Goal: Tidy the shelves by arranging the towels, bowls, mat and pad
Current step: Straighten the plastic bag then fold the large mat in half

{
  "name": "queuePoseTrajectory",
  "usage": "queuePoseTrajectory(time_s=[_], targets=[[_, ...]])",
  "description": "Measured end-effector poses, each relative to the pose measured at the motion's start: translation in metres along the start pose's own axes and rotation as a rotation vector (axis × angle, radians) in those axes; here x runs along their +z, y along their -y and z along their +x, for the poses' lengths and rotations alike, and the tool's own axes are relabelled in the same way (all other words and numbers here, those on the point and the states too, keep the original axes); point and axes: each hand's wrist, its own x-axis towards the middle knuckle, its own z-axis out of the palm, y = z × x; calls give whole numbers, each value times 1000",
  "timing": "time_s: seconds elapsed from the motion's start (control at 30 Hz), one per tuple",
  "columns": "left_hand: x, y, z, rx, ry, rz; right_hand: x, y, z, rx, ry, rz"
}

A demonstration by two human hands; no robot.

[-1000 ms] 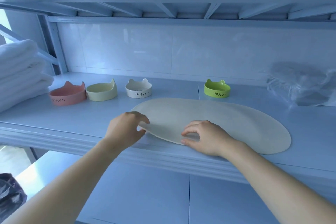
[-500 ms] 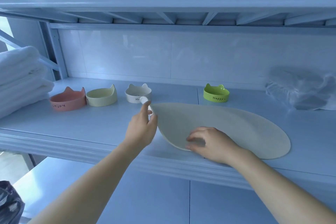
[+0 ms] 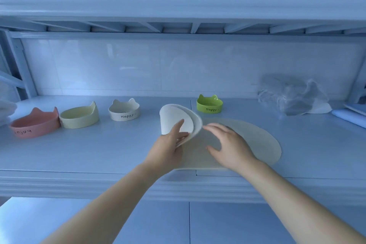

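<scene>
As the mat lies left-to-right along the shelf, the roll should run rightward; the left hand grips its curled left end; the right hand, fingers apart, presses flat alongside.

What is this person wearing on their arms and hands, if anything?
Nothing at all: the left hand and right hand are bare, with no gloves, rings, watch or bracelet showing. Both forearms are uncovered to the picture's edge, no sleeve in view.
</scene>
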Motion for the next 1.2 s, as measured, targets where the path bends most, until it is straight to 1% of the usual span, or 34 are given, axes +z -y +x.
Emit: queuePoseTrajectory(time_s=[0.07,0.13,0.2,0.27,0.33,0.4,0.47,0.57,0.63,0.77,0.9,0.93,1.0,1.1,1.2], targets=[[8,-7,1,43,41,-7,0,0,3,-45,-25,1],[15,-11,-2,82,31,-24,5,-1,6,-60,27,2],[20,-11,-4,102,-29,-42,11,-2,8,-55,121,2],[21,-10,-6,102,-103,-75,16,0,9,-62,167,30],[20,-9,-8,123,-141,-46,18,4,13,-20,174,66],[20,-6,-9,134,-146,60,18,4,18,29,152,47],[18,-1,-9,58,-138,115,14,0,22,40,102,7],[16,0,-5,-131,-38,104,3,-10,20,39,25,-30],[18,-3,-2,-167,39,84,-2,-19,15,46,-8,-71],[22,-14,7,-128,130,50,-6,-36,4,77,-31,-105],[22,-19,12,-102,199,52,-5,-40,-3,-21,132,9],[22,-18,12,-92,221,63,-4,-40,-4,-29,159,26],[21,-16,13,-72,254,70,-6,-43,-5,-29,159,30],[21,-17,16,-39,289,26,-16,-50,-7,-15,130,-46],[25,-23,20,46,354,-13,-29,-62,-14,-2,136,-145]])
